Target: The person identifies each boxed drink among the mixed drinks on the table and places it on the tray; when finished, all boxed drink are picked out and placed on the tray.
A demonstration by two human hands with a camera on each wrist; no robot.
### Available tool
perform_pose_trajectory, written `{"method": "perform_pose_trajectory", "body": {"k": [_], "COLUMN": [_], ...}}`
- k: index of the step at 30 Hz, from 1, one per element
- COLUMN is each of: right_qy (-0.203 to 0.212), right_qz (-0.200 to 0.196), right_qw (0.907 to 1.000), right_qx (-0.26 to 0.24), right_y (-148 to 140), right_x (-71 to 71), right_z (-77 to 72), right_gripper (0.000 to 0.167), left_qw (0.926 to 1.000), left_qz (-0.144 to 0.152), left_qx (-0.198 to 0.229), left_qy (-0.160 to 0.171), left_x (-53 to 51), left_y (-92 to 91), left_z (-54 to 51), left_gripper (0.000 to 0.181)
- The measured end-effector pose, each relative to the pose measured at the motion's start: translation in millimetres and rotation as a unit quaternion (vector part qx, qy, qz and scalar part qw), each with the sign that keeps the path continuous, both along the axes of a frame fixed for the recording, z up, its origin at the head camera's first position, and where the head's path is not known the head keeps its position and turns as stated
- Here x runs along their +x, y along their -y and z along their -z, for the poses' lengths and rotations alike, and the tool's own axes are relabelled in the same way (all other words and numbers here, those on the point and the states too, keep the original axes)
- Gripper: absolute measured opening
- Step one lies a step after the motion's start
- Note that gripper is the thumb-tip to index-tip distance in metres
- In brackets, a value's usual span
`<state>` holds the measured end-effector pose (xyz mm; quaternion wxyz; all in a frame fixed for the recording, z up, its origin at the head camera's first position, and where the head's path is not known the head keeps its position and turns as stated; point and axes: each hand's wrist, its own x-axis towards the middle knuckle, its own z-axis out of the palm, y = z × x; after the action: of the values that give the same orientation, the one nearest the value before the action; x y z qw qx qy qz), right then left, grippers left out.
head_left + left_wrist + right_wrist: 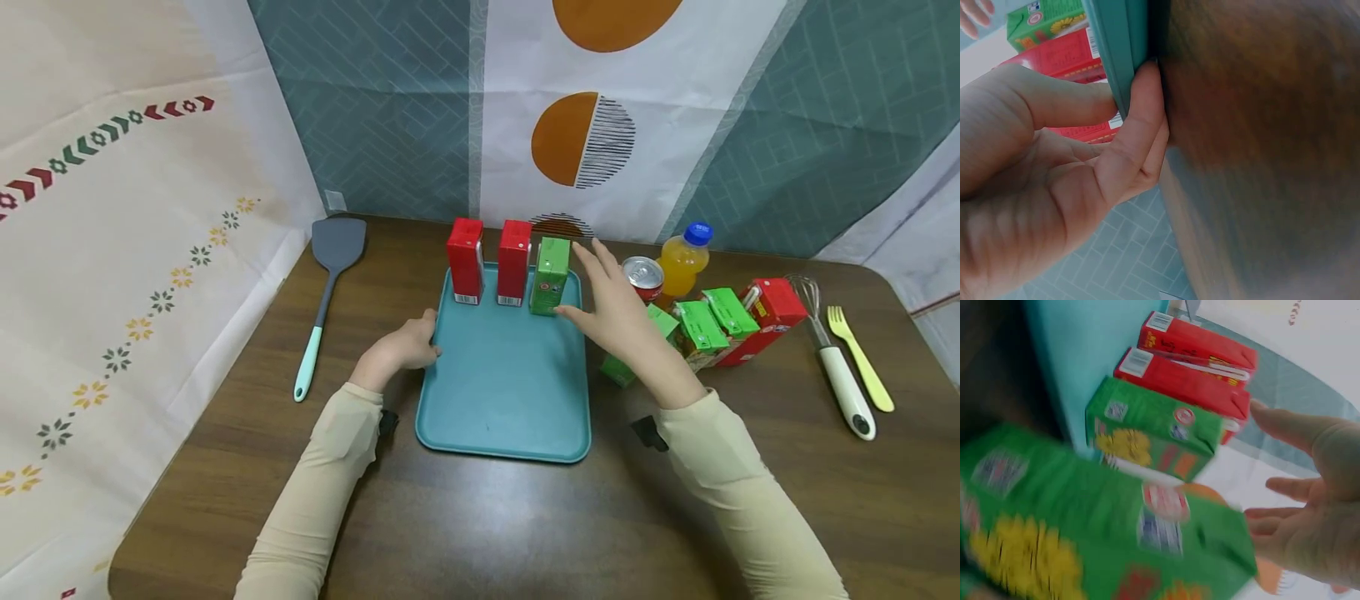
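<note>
Two red drink cartons [513,263] and one green drink carton [551,279] stand upright along the far end of the teal tray [502,383]. Your left hand [408,342] pinches the tray's left rim between thumb and fingers; your right hand [617,308] holds nothing, fingers spread apart at the tray's far right corner. A brush of that thumb could tip the narrow green drink carton into its neighbour, and a tug on the rim could topple all three.
</note>
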<state>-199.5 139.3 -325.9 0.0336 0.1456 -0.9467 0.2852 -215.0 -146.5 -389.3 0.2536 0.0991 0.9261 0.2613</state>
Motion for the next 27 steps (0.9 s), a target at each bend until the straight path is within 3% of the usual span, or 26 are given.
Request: {"method": "perform_pose_trajectory", "body": {"k": [6,15,20,27], "right_qy": [-0.041,-0.115,-0.115,-0.079], "right_qz": [-0.004,0.014,0.030,0.012], "right_qw": [0.9991,0.9932,0.9929,0.9954], "right_qx": [-0.008,-0.004,0.005,0.052], "right_y": [-33.9,-80.7,-97.0,-107.7], "right_x": [29.1,46.5,53.6,57.5], "right_z": [-11.3,-2.5,6.4,16.5], "right_gripper": [0.075,0.060,0.048,0.071], "left_qw": [1.0000,1.0000,1.0000,0.9999], "left_qz": [-0.002,0.002,0.000,0.000], "left_qx": [0.000,-0.003,-0.008,-0.012], "left_qy": [0.006,-0.001,-0.001,0.001], "left_x": [-0.7,-0.7,-2.3,-0.2], "left_y": [-1.1,-0.2,0.5,-0.1], "left_z": [0.0,2.5,2.2,2.4], "left_gripper": [0.067,0.067,0.067,0.068]}}
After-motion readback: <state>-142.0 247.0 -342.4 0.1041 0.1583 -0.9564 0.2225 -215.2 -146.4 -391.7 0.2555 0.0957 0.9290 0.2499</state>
